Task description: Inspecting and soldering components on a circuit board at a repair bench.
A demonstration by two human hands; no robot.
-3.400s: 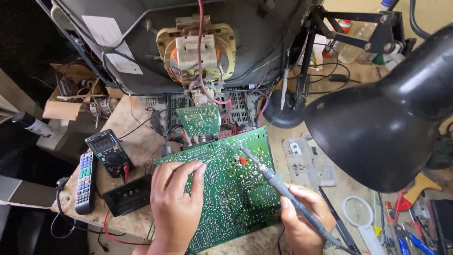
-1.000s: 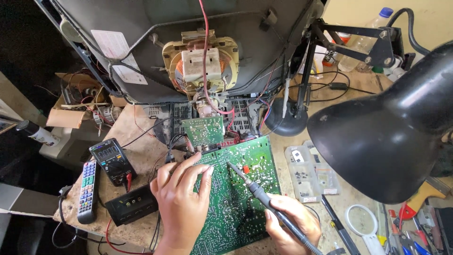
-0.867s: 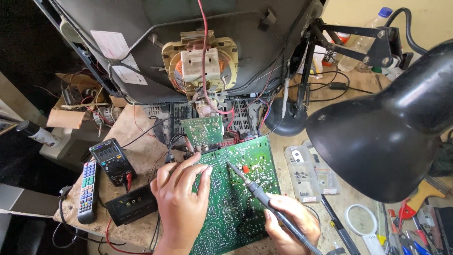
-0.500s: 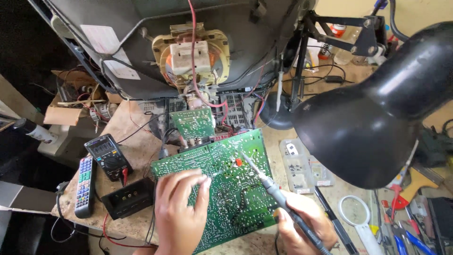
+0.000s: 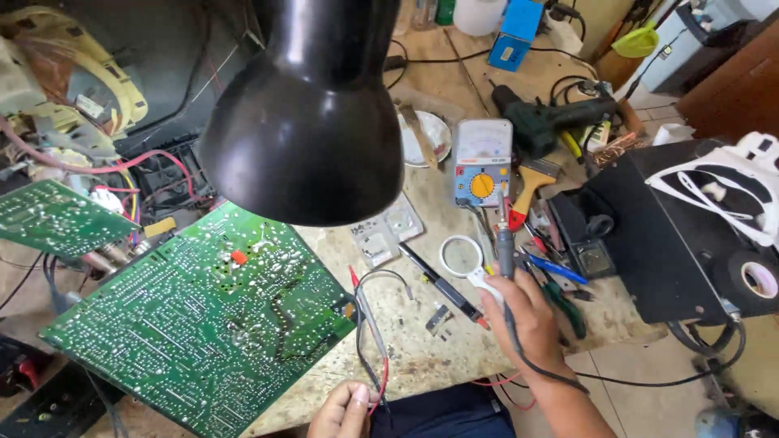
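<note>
Left hand [image 5: 345, 410] at six o'clock pinches red and black probe leads [image 5: 369, 324], right hand [image 5: 523, 320] at four o'clock grips a soldering iron [image 5: 505, 247] upright, green circuit board [image 5: 199, 320] at nine, black lamp [image 5: 304, 113] at twelve.

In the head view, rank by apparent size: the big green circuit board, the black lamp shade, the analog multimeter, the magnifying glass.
1. Green circuit board; black lamp shade looks alike, but is nearer the camera, so unsure.
2. Analog multimeter.
3. Magnifying glass.
</note>
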